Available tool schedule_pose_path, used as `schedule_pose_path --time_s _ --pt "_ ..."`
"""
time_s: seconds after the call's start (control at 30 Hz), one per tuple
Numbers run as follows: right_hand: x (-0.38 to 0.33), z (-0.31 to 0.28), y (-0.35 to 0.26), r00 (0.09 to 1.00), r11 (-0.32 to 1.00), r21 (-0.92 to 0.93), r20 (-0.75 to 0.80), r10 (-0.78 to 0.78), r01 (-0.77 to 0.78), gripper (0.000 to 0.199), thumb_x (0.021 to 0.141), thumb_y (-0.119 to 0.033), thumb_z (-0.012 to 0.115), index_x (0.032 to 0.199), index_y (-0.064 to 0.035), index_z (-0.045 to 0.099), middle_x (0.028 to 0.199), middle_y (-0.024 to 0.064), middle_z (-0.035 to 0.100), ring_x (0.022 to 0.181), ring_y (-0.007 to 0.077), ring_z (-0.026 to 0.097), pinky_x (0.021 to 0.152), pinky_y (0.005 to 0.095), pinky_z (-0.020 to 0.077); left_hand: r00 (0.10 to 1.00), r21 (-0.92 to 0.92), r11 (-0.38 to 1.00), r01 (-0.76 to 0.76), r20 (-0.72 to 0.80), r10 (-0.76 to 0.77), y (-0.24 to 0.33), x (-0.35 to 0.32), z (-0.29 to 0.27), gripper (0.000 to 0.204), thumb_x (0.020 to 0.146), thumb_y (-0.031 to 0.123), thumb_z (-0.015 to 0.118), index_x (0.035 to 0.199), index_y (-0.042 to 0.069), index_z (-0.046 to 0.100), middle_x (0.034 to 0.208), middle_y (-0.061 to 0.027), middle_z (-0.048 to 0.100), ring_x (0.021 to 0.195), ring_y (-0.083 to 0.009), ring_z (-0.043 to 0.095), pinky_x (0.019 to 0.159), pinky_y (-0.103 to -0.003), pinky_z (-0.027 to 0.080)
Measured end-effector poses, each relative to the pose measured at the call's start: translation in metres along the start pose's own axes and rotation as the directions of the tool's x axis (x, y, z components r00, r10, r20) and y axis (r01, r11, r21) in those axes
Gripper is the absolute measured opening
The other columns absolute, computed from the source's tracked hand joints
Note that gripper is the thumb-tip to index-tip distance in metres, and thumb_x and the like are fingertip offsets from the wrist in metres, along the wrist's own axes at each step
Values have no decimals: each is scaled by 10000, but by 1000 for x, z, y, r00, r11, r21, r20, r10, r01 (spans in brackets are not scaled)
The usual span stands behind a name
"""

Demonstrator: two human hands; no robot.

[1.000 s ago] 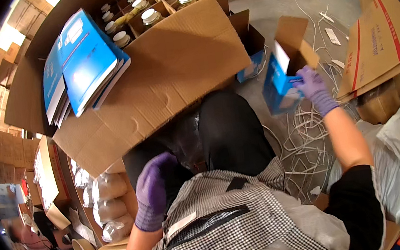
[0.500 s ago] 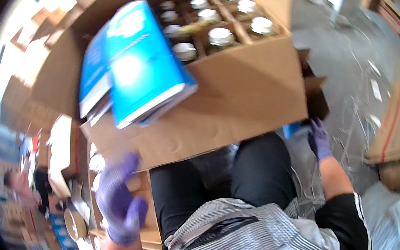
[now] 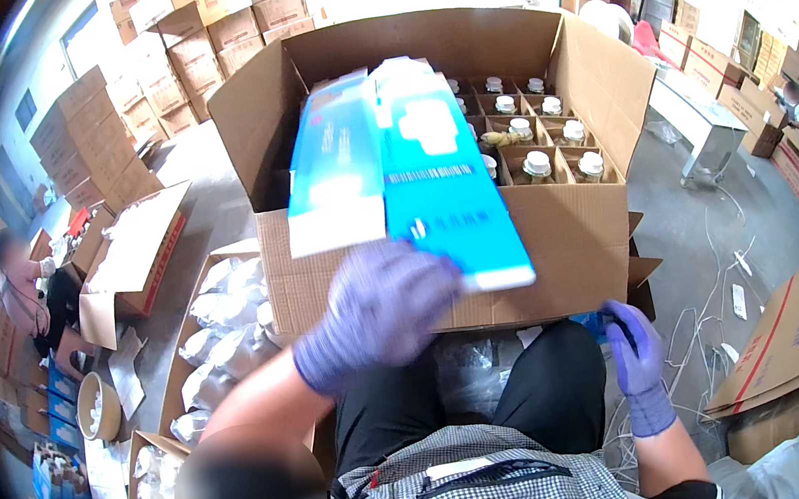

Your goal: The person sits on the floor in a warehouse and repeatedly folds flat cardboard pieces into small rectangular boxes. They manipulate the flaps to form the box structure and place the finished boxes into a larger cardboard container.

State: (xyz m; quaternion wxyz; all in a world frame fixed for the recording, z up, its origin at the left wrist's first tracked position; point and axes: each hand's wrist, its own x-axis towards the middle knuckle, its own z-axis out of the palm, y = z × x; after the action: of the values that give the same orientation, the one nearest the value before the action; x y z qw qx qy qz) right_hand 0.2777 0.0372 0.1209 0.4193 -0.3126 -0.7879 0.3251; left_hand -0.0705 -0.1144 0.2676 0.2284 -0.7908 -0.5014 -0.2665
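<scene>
A brown cardboard box (image 3: 571, 247) stands open before my knees, with white-capped glass bottles (image 3: 536, 167) in its divided cells. Over its left half lie flattened blue cartons (image 3: 443, 198), their near ends overhanging the front wall. My left hand (image 3: 381, 302), in a purple glove, overlaps the near end of these cartons; motion smears its fingers, so its grip is unclear. Beside my right knee, my gloved right hand (image 3: 638, 359) has its fingers bent and closed near a blue thing (image 3: 588, 324) under the box's front edge. What they hold, if anything, is hidden.
Cartons of white-wrapped items (image 3: 222, 354) stand at my left. Folded cardboard (image 3: 797, 318) lies at right, and white cords (image 3: 699, 336) trail over the floor. A person (image 3: 26, 284) sits far left by another box. Stacked boxes (image 3: 194, 65) line the back.
My left hand has moved from beside the box's left front corner, fingers spread, up and right to the blue cartons. The head view has tilted up; my right hand's fingers are now bent.
</scene>
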Motion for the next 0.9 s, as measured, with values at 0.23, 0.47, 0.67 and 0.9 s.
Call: schedule_pose_path --time_s 0.23,0.47,0.67,0.9 --pt "56 76 -65 741 515 583 651 168 -629 514 977 -338 653 1329 21 547 1222 134 657 1096 202 639 945 343 526 965 -410 912 9 242 99 100 -114 54 424 803 369 757 1140 131 660 1227 -110 614 1213 -353 556 1081 -508 423" --pt "-13 79 -58 798 763 459 590 121 -455 397 955 -138 656 1324 -7 588 1199 108 683 1123 201 634 1041 334 464 349 -814 445 373 -321 -881 -76 -123 -64 642 885 263 744 1380 -49 480 1213 -207 620 1131 -305 624 931 -321 515" --pt "9 26 -127 787 900 419 592 -172 -119 831 809 -55 778 1510 -4 334 1457 143 491 1393 283 425 1130 427 378 505 -987 89 131 -11 -863 -21 -64 -100 364 956 259 672 1174 -30 634 1028 -91 679 946 -155 654 858 -300 512" --pt "7 -10 -215 970 808 568 240 21 -159 770 908 -678 550 1036 65 708 970 155 691 943 246 660 899 354 510 507 -853 345 392 -113 -855 41 -52 -78 270 957 227 637 1091 -1 688 949 -64 689 887 -146 637 820 -294 489"
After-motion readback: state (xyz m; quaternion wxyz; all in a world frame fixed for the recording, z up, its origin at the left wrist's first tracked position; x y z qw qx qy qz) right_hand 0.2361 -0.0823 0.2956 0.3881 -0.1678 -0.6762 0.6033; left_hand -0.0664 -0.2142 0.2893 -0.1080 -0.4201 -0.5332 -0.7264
